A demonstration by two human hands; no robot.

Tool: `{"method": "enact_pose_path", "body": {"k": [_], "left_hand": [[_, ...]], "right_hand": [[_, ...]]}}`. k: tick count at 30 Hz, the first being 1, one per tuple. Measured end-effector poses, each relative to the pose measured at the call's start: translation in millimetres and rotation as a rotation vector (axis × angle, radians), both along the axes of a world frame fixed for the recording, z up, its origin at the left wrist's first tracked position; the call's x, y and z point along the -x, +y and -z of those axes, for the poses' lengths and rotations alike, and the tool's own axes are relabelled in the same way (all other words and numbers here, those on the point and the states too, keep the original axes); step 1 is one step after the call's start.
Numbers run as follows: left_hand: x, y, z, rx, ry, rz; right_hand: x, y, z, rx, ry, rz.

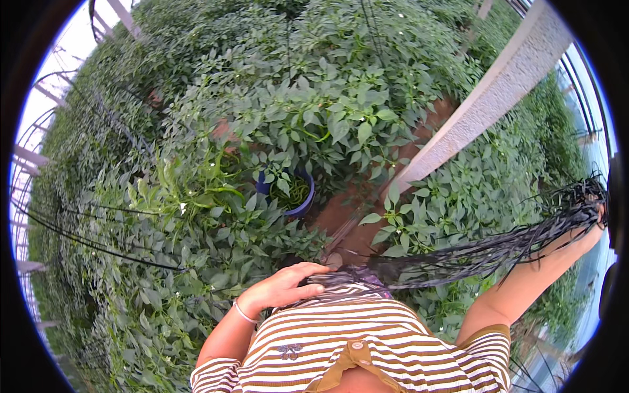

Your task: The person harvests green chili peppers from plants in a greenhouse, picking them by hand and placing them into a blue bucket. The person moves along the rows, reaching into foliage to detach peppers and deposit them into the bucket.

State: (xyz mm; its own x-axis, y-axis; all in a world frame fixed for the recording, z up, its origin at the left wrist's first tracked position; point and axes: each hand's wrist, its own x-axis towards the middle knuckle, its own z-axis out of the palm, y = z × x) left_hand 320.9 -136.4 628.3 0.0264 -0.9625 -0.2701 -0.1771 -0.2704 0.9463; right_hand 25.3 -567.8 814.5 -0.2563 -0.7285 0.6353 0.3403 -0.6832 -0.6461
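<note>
A long bundle of thin black plastic strips [457, 258] stretches from my waist out to the far right. My left hand [287, 285], with a pale bangle at the wrist, holds the bundle's near end against my striped shirt, strands running between thumb and fingers. At the right rim, my right hand [600, 215] grips the other end, raised with the arm extended; tangled strands cover most of that hand. In front of me, among leafy pepper plants [344, 113], stands a blue bucket [300, 212] containing green chili peppers [295, 192], partly hidden by leaves.
A concrete post [471, 108] leans across the right side, its base near a strip of reddish soil [354, 221]. Dark cords [98, 240] run through the plants at left. Greenhouse frame bars [32, 157] line the left rim, and plastic sheeting [589, 275] the right.
</note>
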Motion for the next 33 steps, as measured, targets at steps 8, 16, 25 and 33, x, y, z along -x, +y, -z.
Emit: {"method": "enact_pose_path", "body": {"k": [8, 16, 25, 33], "left_hand": [[-32, -1, -19, -0.085, 0.377, 0.168], [-76, -43, -44, 0.083, 0.361, -0.233], [-166, -122, -136, 0.619, 0.448, -0.713], [-186, -212, -217, 0.945, 0.491, -0.394]], "right_hand": [[60, -59, -34, -0.047, 0.017, 0.156], [207, -153, -72, -0.276, 0.074, 0.222], [-39, 18, -33, -0.305, 0.103, 0.067], [-262, 162, -1, -0.671, 0.982, -0.353]]}}
